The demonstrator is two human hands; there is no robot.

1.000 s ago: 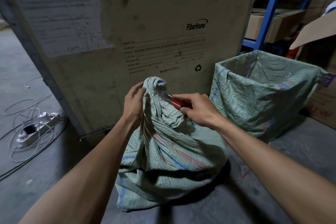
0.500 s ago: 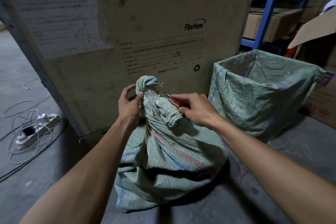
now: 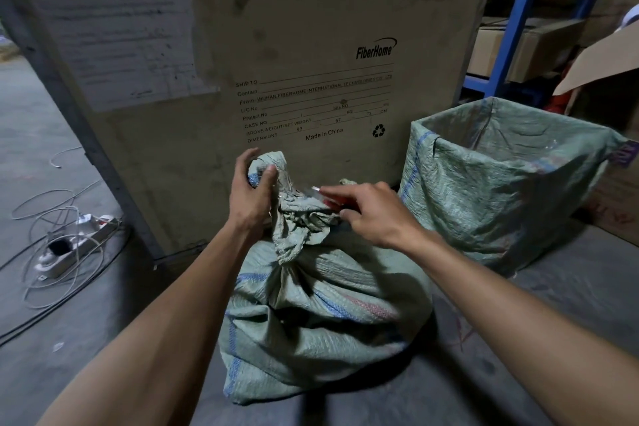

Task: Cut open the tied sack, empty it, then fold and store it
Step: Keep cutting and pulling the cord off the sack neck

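Bare-skinned left hand (image 3: 250, 197) is clenching the bunched neck of the green woven plastic sack (image 3: 321, 315) on the concrete floor (image 3: 52, 339); right hand (image 3: 375, 214) is gripping a red-handled cutter (image 3: 323, 197) against the knot.

— What is being observed at the back?
— A large crate (image 3: 242, 45) marked "FiberHome" and "Made in China" is being seen standing on the concrete floor (image 3: 52, 339), with a paper sheet (image 3: 128, 45) stuck on its left part.

— And to the sides?
— A white power strip (image 3: 79, 235) is being seen lying among loose cables (image 3: 52, 273) at left. At right, an open woven bag (image 3: 501, 183) is standing upright, and cardboard boxes (image 3: 518, 48) are being carried on blue shelving (image 3: 518, 10) behind it.
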